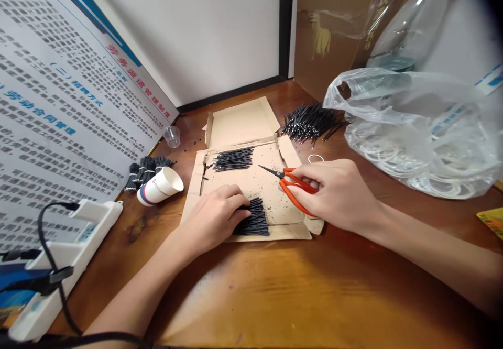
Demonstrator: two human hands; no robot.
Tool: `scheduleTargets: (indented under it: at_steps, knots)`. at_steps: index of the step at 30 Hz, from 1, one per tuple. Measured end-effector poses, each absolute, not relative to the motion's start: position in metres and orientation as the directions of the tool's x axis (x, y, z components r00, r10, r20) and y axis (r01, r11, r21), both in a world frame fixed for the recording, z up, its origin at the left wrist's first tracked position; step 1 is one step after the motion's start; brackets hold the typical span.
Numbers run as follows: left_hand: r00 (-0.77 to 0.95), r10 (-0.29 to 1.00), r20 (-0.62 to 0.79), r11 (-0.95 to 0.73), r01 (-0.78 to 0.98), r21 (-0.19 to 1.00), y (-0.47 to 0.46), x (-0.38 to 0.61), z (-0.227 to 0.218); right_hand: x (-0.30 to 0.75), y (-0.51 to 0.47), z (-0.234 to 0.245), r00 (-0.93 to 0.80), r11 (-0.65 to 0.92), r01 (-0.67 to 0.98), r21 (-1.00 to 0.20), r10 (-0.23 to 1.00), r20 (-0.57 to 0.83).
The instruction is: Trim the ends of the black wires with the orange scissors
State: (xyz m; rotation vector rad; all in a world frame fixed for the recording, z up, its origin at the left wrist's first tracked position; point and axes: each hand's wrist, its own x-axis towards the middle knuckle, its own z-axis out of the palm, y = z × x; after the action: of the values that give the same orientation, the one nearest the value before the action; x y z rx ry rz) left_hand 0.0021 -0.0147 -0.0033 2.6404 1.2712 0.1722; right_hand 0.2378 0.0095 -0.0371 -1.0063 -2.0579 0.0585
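My right hand (334, 192) grips small scissors (293, 181) with orange handles. Their dark pointed blades reach left over a flattened cardboard box (228, 123) and look closed. On the box's near edge, my left hand (220, 215) has its fingers curled over the left end of a row of short black strips (257, 220). The fingertips are partly hidden, and the strips look like cut cord or tubing. A second row of black strips (233, 159) lies farther back on the cardboard. Small dark scraps are scattered between the two rows.
A heap of black strips with shiny tips (308, 121) lies behind the box. At right sits a plastic bag of pale rings (412, 144), near one loose ring (315, 158). At left are a tipped paper cup (161, 186), tied black bundles (143, 171) and a power strip (66, 270).
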Motion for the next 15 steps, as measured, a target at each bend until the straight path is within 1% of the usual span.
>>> scheduleTargets:
  at_steps: [8, 12, 15]
  knots:
    - [0.566, 0.824, 0.024, -0.557, 0.801, 0.219, -0.0243, 0.0101, -0.0085, 0.2358, 0.0052, -0.0386, -0.365, 0.674, 0.635, -0.378, 0.693, 0.622]
    - [0.571, 0.82, 0.031, -0.564, 0.798, 0.213, -0.0253, 0.0099, -0.0065, 0.2354, 0.0051, -0.0386, -0.358, 0.68, 0.626, -0.382, 0.686, 0.634]
    - [0.554, 0.83, 0.064, -0.553, 0.801, 0.232, -0.0244, 0.0073, -0.0054, 0.2355, 0.0056, -0.0382, -0.346, 0.677, 0.625, -0.388, 0.686, 0.64]
